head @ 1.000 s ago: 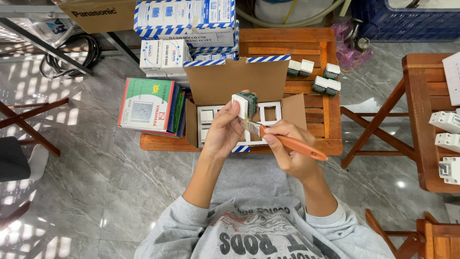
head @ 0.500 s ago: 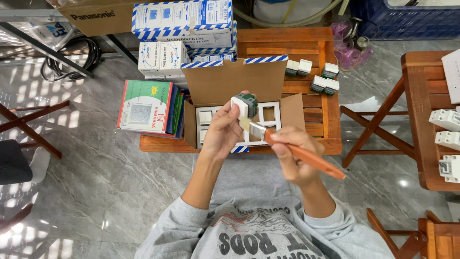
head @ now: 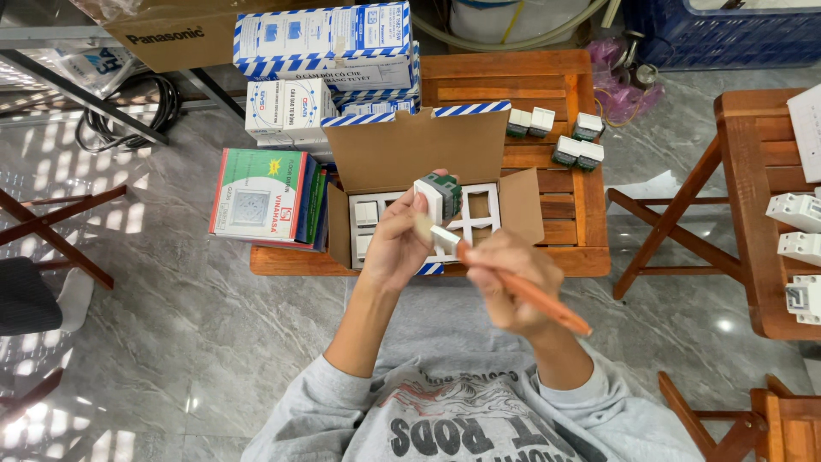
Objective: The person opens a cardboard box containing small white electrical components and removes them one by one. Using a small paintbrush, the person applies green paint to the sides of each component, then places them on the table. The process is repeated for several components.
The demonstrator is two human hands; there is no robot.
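My left hand (head: 396,244) holds a small white and dark green switch module (head: 439,196) up above an open cardboard box (head: 419,154). My right hand (head: 511,280) grips an orange-handled brush (head: 522,287); its pale bristle end points at the module. The box holds a white frame and several white switch parts (head: 366,214). It rests on a low wooden table (head: 590,231) in front of me.
Several loose switch modules (head: 564,141) lie on the table behind the box. Flat green and red boxes (head: 261,195) sit at the table's left, blue-and-white cartons (head: 325,51) behind. A second wooden table (head: 753,197) with white devices stands to the right. Black cables (head: 128,111) lie far left.
My right hand has drawn the brush closer to the module and swung its handle down to the right. My left hand stays in place with the module.
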